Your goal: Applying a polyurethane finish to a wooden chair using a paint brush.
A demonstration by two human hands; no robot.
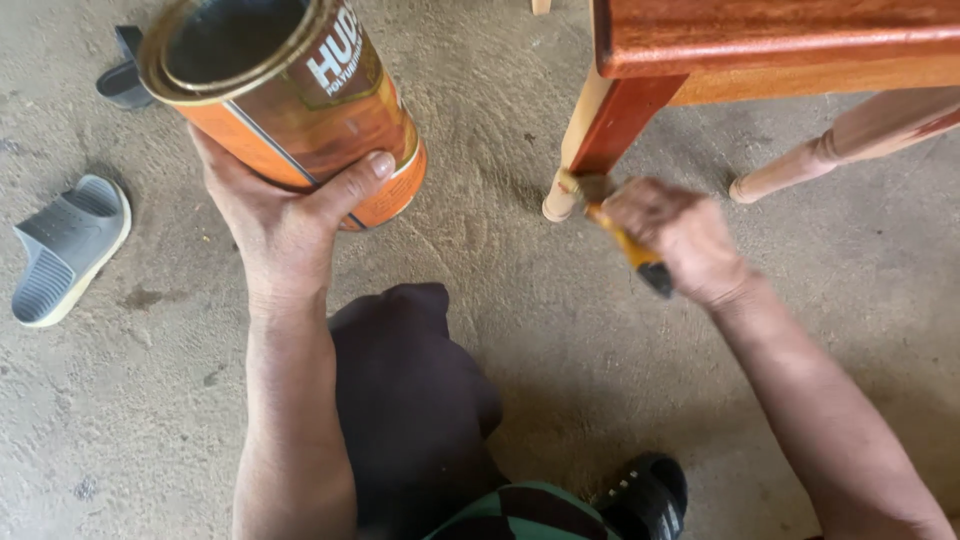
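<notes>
Left hand [275, 215] has a full grip around an open orange tin can [285, 95], upper left of the frame, thumb pressed across the side. The can is tilted, so its open mouth faces up and toward the camera, and it's held up off the concrete floor [520, 330].

Right hand [678, 238], a bit right of center, is clenched around a paintbrush [620, 235] with a yellow handle and dark end. The bristles are touching the bottom of a wooden furniture leg [590, 135] at upper center. The leg is reddish brown on the face toward the camera, while its edge and foot look pale and bare.

Above it, along the top right, runs a glossy red-brown wooden rail [780, 35]. Another turned leg [840, 140], mostly pale, lies slanted at the right.

A grey slipper [65, 250] sits on the floor at far left, with a dark one [125, 75] above it, partly behind the can. The person's knee in dark fabric [410, 390] fills the bottom center, and a black sandal [645, 495] sits just right of it.
</notes>
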